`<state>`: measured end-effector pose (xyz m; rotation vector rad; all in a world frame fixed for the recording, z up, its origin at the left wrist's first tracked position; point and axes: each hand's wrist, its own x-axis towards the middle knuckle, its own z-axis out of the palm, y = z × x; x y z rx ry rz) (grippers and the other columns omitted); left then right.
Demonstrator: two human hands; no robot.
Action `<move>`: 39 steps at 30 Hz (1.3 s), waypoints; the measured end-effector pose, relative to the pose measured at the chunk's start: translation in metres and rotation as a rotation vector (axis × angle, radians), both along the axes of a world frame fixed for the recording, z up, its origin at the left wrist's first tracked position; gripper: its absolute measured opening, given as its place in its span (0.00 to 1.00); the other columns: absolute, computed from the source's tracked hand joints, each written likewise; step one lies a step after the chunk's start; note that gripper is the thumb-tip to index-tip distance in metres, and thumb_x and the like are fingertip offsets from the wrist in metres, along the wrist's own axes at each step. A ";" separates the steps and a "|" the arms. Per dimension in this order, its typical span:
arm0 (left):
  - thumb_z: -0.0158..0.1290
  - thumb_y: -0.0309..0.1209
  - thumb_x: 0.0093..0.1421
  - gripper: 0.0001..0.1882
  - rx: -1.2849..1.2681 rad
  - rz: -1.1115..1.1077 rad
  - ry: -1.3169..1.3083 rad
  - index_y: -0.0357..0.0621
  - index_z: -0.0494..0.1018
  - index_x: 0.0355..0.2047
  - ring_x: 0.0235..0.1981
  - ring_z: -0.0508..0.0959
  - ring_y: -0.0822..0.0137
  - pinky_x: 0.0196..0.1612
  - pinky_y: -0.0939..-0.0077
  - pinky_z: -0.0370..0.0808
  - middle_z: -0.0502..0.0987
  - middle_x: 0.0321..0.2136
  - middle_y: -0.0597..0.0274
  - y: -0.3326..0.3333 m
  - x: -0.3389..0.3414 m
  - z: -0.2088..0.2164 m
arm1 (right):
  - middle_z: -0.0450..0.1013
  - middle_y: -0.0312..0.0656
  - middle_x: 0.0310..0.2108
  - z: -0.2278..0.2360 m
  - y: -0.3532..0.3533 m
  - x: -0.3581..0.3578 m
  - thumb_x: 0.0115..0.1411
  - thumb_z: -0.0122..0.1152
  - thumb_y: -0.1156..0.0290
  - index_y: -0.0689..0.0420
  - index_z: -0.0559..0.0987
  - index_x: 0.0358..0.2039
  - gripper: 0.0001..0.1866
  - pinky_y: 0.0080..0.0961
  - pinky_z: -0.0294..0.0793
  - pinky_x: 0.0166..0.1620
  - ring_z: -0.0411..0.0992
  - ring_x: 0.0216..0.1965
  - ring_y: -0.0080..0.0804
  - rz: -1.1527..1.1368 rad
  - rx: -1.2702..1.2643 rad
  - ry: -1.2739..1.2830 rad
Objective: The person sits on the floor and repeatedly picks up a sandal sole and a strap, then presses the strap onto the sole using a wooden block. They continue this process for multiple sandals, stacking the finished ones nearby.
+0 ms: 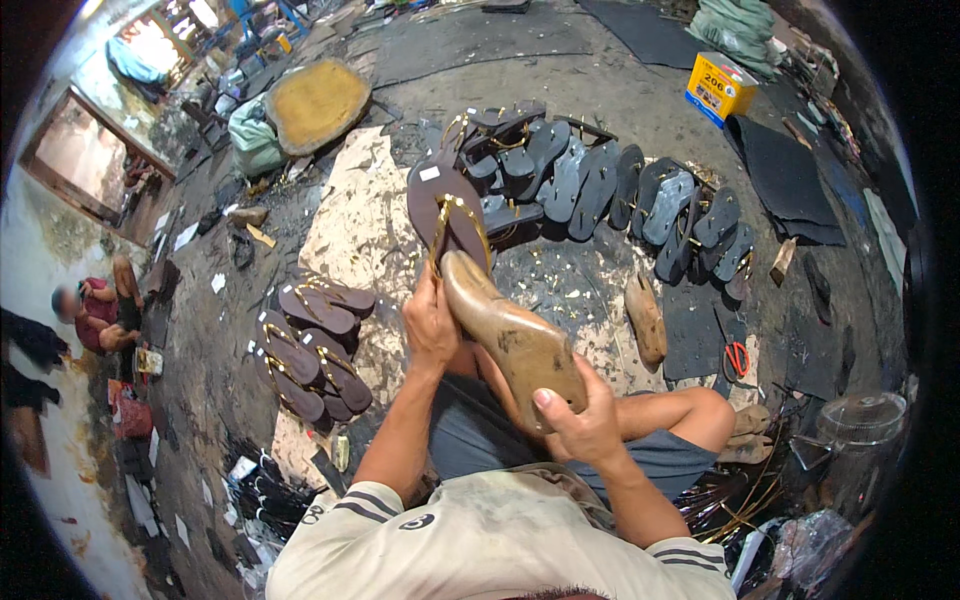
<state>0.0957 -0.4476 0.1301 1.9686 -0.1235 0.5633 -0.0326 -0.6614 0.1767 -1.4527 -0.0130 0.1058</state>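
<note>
My left hand [431, 325] is closed on the heel end of a brown flip-flop [432, 190] with gold straps and a small white sticker on its toe end. My right hand [585, 415] grips the thick heel end of a brown shoe last [520, 335]. The last's narrow toe lies against the flip-flop by its straps; how far it goes under them I cannot tell. On the left sit several finished brown flip-flops [290, 370] with gold straps. A second last [645, 320] lies on the floor to the right of my hands.
Dark soles and flip-flops [600, 190] lie in a curved row beyond my hands. Orange-handled scissors [737, 360] rest at the right. A yellow tin [718, 90], a round yellowish slab [318, 105] and black sheets [780, 180] lie farther off. Another person [98, 315] sits at the far left.
</note>
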 end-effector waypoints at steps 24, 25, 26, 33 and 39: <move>0.38 0.46 0.73 0.37 -1.065 -0.581 0.309 0.58 0.30 0.72 0.62 0.66 0.54 0.61 0.57 0.70 0.56 0.66 0.50 -0.026 -0.016 0.067 | 0.65 0.55 0.56 -0.023 0.050 0.026 0.51 0.73 0.72 0.60 0.68 0.60 0.36 0.42 0.65 0.57 0.65 0.55 0.51 -0.332 -0.589 -0.709; 0.52 0.46 0.65 0.49 -0.607 -0.480 0.206 0.54 0.29 0.71 0.62 0.65 0.53 0.61 0.58 0.69 0.56 0.64 0.46 -0.025 -0.029 0.051 | 0.64 0.55 0.57 -0.026 0.052 0.032 0.48 0.75 0.71 0.57 0.68 0.62 0.40 0.42 0.64 0.57 0.63 0.55 0.52 -0.305 -0.639 -0.732; 0.66 0.46 0.56 0.61 -0.173 -0.324 0.104 0.51 0.28 0.71 0.61 0.64 0.52 0.61 0.59 0.68 0.55 0.63 0.43 -0.028 -0.041 0.033 | 0.63 0.56 0.58 -0.039 0.049 0.034 0.48 0.76 0.68 0.56 0.67 0.63 0.42 0.44 0.63 0.58 0.62 0.56 0.54 -0.238 -0.668 -0.773; 0.70 0.34 0.48 0.50 -0.576 -0.464 0.319 0.47 0.44 0.60 0.57 0.63 0.59 0.61 0.61 0.63 0.58 0.54 0.49 -0.032 -0.087 0.021 | 0.70 0.53 0.46 -0.001 0.013 0.060 0.59 0.65 0.58 0.61 0.76 0.53 0.25 0.40 0.68 0.54 0.69 0.50 0.50 0.004 -0.488 -0.555; 0.69 0.39 0.43 0.52 -0.788 -0.462 0.438 0.53 0.45 0.60 0.59 0.62 0.59 0.60 0.60 0.65 0.57 0.55 0.54 -0.043 -0.111 0.040 | 0.74 0.43 0.38 0.015 0.000 0.050 0.65 0.61 0.65 0.62 0.77 0.53 0.19 0.29 0.73 0.47 0.74 0.42 0.32 0.230 -0.249 -0.359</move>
